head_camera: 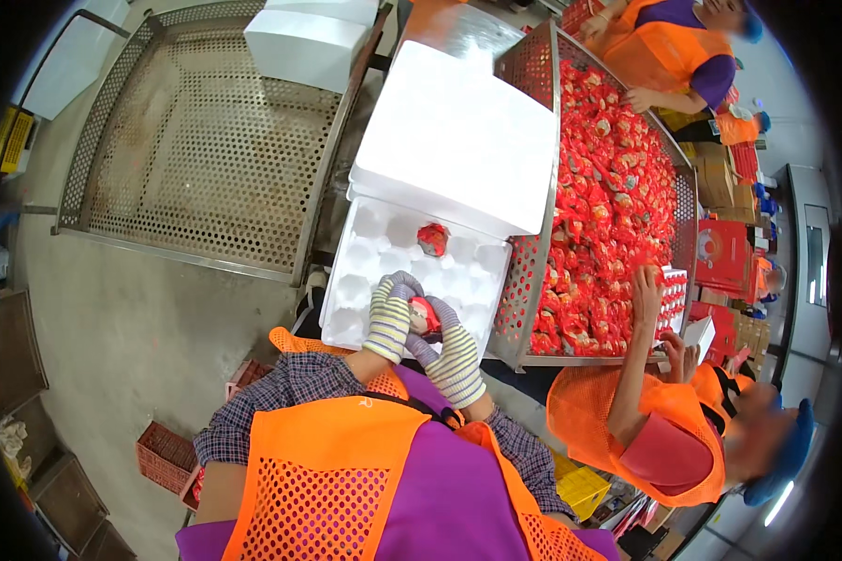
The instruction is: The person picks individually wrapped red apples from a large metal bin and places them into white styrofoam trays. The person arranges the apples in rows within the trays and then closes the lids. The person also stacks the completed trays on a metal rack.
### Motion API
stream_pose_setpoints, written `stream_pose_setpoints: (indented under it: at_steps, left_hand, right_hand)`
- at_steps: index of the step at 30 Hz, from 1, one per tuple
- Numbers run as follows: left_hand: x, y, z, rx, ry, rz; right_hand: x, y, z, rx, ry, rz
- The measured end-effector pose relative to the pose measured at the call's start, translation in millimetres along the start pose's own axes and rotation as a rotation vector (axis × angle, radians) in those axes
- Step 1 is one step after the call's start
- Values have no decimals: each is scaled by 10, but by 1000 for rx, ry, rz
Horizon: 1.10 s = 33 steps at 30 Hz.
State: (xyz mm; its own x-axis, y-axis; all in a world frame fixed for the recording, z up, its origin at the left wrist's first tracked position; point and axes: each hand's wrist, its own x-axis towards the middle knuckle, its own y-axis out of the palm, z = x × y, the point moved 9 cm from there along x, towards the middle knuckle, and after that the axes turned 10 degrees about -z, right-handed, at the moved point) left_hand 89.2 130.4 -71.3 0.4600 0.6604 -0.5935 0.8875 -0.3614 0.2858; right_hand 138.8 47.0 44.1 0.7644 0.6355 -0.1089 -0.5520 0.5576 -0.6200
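Both my hands wear striped knit gloves and meet over the near part of a white foam tray (365, 270) with round hollows. A small red-wrapped, roundish item (423, 315) is held between my left hand (391, 315) and my right hand (452, 354), with the fingers of both around it. Another red-wrapped item (433, 240) sits in a hollow towards the tray's far side. Beyond the tray, white foam trays or lids (456, 140) are stacked. To the right, a perforated metal bin (526, 294) holds many red-wrapped items (603, 210).
At left stands a perforated metal bin (224, 140) with white foam boxes (309, 42) at its far corner. A co-worker in an orange vest (596, 428) reaches over the right bin near a filled tray (671, 298); another person (666, 49) stands across it. A brown basket (165, 456) is on the floor.
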Motion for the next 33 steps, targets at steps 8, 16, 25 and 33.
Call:
stream_pose_setpoints:
  at_steps: [8, 16, 25, 33]
  left_hand:
    - [64, 604, 604, -102, -330, 49]
    - [344, 714, -525, 788, 694, 240]
    - [301, 1047, -834, 1275, 1407, 300]
    - [188, 1196, -860, 1366, 1373, 404]
  right_hand:
    - [567, -452, -506, -345, -57, -110]
    - [1177, -492, -751, -591, -157, -178]
    - [1271, 17, -738, -911, -198, 220]
    - [1256, -35, -792, -897, -135, 7]
